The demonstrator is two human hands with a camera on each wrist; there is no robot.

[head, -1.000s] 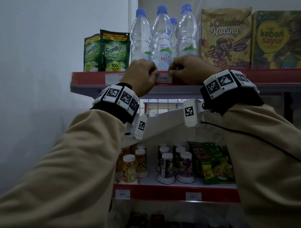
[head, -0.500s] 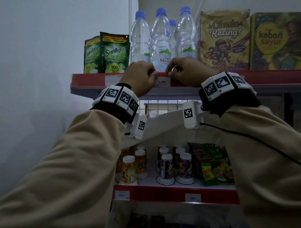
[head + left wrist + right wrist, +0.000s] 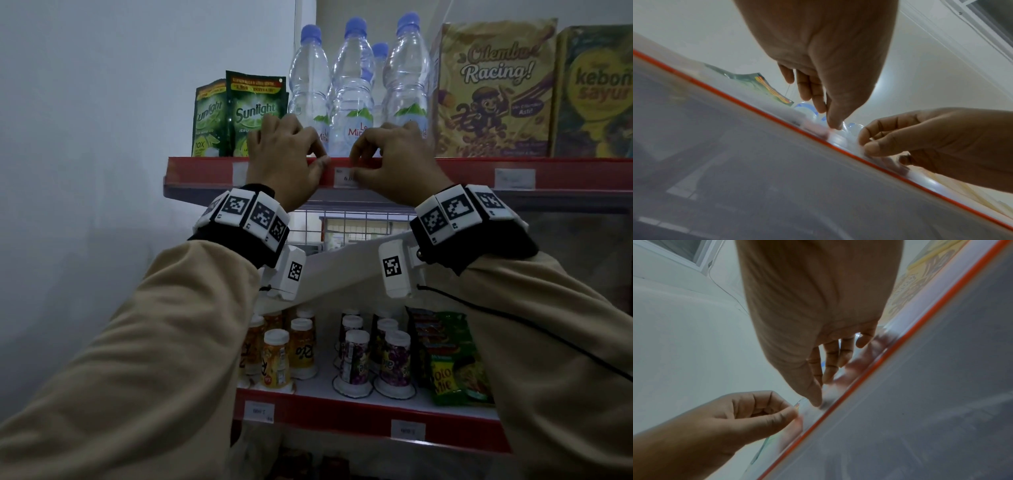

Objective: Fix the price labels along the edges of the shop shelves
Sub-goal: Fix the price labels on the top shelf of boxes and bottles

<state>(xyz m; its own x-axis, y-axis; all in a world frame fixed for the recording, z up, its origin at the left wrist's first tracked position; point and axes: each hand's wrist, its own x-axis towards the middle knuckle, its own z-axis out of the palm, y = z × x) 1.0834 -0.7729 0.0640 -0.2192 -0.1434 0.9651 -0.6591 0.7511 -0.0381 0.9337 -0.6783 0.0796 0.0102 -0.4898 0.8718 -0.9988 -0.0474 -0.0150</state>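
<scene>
A white price label (image 3: 345, 178) reading "6.0…" sits in the red edge strip (image 3: 202, 171) of the top shelf, below the water bottles (image 3: 352, 102). My left hand (image 3: 320, 162) pinches the strip's top edge at the label's left end, with thumb and forefinger together. My right hand (image 3: 358, 163) pinches the label's right part and hides that half. In the left wrist view my left hand (image 3: 828, 118) has its thumb on the strip, and my right hand (image 3: 865, 144) pinches close beside it. The right wrist view shows my right hand (image 3: 821, 391) on the label.
Sunlight pouches (image 3: 258, 113) stand left of the bottles and cereal boxes (image 3: 493, 89) right. Another label (image 3: 514, 179) sits further right on the same strip. The lower shelf holds drink cups (image 3: 356, 356) and noodle packs (image 3: 452, 356), with two labels (image 3: 259, 412) on its edge.
My right hand's fingers have slid left over the label, so only its left part shows. Both hands stay at the strip.
</scene>
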